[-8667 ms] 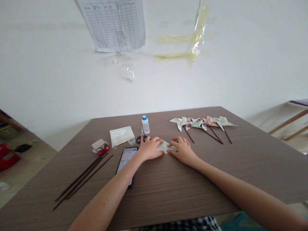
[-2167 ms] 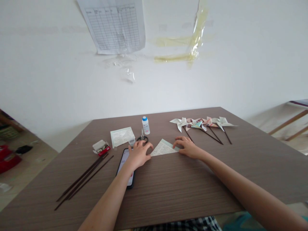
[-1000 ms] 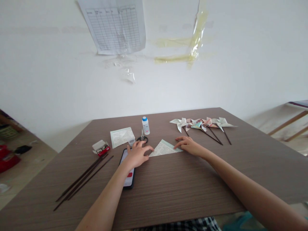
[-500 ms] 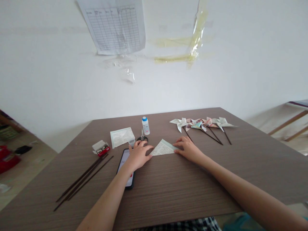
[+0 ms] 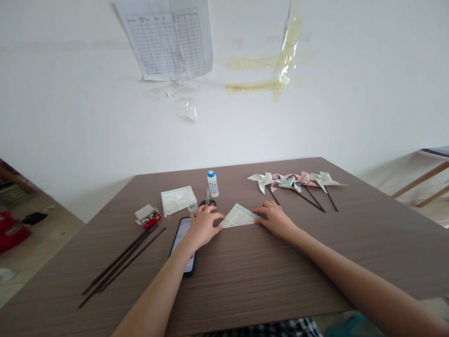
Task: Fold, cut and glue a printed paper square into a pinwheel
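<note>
A printed sheet of paper folded into a triangle (image 5: 239,217) lies on the table between my hands, its point facing the wall. At its left corner, the thumb and forefinger of my left hand (image 5: 203,226) hold the paper. My right hand (image 5: 275,219) grips the right corner with fingers and thumb. Under my left forearm is a phone (image 5: 188,266), partly covered. Just beyond my left hand lie black-handled scissors (image 5: 207,201), and past them stands a white bottle with a blue cap (image 5: 212,185).
Paper pinwheels on dark sticks (image 5: 294,181) lie at the back right. Left of the scissors is a flat paper sheet (image 5: 178,200). Further left are a small open red-and-white box (image 5: 147,216) and several dark sticks (image 5: 121,260). The wall rises behind the table (image 5: 245,285).
</note>
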The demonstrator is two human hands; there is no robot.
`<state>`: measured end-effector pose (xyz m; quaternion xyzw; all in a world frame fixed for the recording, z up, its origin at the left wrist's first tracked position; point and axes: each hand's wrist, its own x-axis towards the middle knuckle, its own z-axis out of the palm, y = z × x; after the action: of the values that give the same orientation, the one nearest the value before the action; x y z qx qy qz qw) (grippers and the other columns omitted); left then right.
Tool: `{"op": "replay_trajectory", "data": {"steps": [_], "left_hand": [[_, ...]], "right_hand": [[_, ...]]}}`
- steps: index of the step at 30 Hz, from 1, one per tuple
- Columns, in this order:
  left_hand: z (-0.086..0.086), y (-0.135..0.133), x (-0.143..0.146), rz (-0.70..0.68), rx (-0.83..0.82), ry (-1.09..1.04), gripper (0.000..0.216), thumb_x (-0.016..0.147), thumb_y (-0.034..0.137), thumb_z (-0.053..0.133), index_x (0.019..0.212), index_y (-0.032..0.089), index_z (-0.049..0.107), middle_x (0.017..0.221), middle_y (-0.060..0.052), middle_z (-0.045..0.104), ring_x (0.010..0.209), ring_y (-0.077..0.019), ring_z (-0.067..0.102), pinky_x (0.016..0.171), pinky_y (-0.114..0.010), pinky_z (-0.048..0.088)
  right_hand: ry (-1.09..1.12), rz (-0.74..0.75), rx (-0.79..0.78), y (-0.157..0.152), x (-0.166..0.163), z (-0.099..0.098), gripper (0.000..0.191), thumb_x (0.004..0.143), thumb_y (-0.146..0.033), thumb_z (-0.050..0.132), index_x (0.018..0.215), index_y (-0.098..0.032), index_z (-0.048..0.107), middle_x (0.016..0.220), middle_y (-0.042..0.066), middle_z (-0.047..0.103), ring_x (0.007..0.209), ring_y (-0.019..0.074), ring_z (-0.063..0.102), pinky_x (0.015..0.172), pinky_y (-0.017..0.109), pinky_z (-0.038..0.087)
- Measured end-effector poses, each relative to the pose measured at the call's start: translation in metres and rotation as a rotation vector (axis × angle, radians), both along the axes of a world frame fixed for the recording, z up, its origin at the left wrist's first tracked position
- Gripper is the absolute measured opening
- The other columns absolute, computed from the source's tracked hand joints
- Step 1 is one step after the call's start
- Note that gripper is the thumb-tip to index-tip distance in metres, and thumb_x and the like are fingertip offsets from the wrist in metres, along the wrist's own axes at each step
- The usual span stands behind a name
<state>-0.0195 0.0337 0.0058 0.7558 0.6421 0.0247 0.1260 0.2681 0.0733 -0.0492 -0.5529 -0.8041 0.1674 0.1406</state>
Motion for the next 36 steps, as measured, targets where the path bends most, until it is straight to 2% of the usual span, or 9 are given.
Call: {"op": "replay_trajectory", "data": {"steps": [12,20,26,32,36], "left_hand": [[-0.005,0.008,-0.001,-0.006,0.091,-0.114,0.033,0.092,0.015,0.087,0.121,0.031,0.091,0.167,-0.008,0.071,0.162,-0.0389,0.057,0.138,-0.064,0.04],[-0.003,0.008,0.0,-0.044,0.123,-0.24,0.024,0.091,0.011,0.087,0.111,0.025,0.089,0.16,-0.01,0.076,0.157,-0.0355,0.064,0.136,-0.056,0.043],[-0.002,0.007,0.0,-0.05,0.121,-0.244,0.024,0.09,0.01,0.087,0.109,0.024,0.088,0.158,-0.01,0.077,0.155,-0.0346,0.065,0.136,-0.054,0.044],[-0.008,0.009,-0.003,-0.055,0.127,-0.24,0.023,0.088,0.009,0.089,0.106,0.024,0.087,0.158,-0.011,0.077,0.153,-0.0352,0.067,0.134,-0.056,0.045],[-0.012,0.011,-0.006,-0.082,0.158,-0.256,0.025,0.093,0.01,0.085,0.114,0.023,0.088,0.15,-0.012,0.082,0.148,-0.0363,0.07,0.131,-0.057,0.049]], "right_hand": [[-0.032,-0.015,0.011,0.0,-0.002,-0.001,0.04,0.105,-0.03,0.072,0.143,-0.028,0.086,0.13,0.014,0.08,0.136,0.0376,0.065,0.119,0.051,0.049],[-0.011,-0.032,-0.005,-0.003,-0.006,0.005,0.038,0.105,-0.027,0.072,0.14,-0.025,0.087,0.129,0.014,0.081,0.137,0.0377,0.066,0.119,0.051,0.049],[0.069,-0.053,0.012,-0.001,-0.005,0.001,0.032,0.098,-0.02,0.077,0.128,-0.023,0.087,0.131,0.013,0.08,0.136,0.0365,0.067,0.116,0.049,0.051],[0.215,-0.029,0.045,0.005,-0.003,-0.009,0.019,0.09,-0.014,0.081,0.107,-0.022,0.082,0.119,0.011,0.082,0.127,0.0352,0.071,0.113,0.049,0.053],[0.283,-0.036,0.055,0.007,-0.002,-0.012,0.02,0.084,-0.009,0.084,0.099,-0.022,0.079,0.115,0.009,0.083,0.121,0.034,0.073,0.107,0.046,0.054]]}}
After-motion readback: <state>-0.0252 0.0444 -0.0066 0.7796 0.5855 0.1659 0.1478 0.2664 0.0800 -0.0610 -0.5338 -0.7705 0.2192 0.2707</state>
